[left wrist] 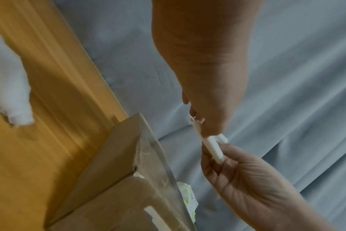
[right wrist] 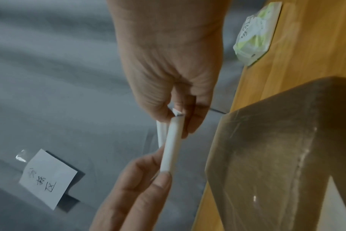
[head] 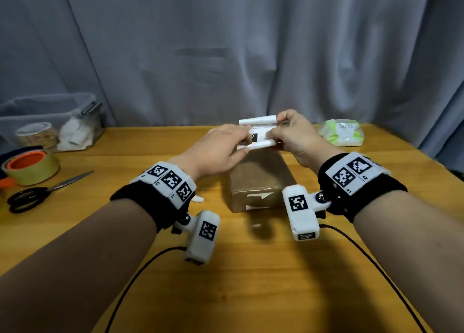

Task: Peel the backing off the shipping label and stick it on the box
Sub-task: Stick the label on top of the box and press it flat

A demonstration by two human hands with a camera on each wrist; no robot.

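Note:
A white shipping label (head: 258,132), curled into rolls along its far and near edges, hangs in the air over the far end of the brown cardboard box (head: 258,179). My left hand (head: 241,144) pinches the label's left end and my right hand (head: 275,134) pinches its right end. A black printed block shows between the hands. In the left wrist view the label (left wrist: 211,145) is seen edge-on between both hands, beside the taped box (left wrist: 118,171). The right wrist view shows the rolled label (right wrist: 172,145) pinched by the right hand's fingers (right wrist: 180,109). Whether the backing has separated is hidden.
The box sits mid-table on the wooden table (head: 251,282). At the left are scissors (head: 37,194), tape rolls (head: 30,167) and a clear plastic bin (head: 50,117). A green-white packet (head: 341,132) lies at back right. A white paper scrap (head: 198,199) lies by the box. Grey curtain behind.

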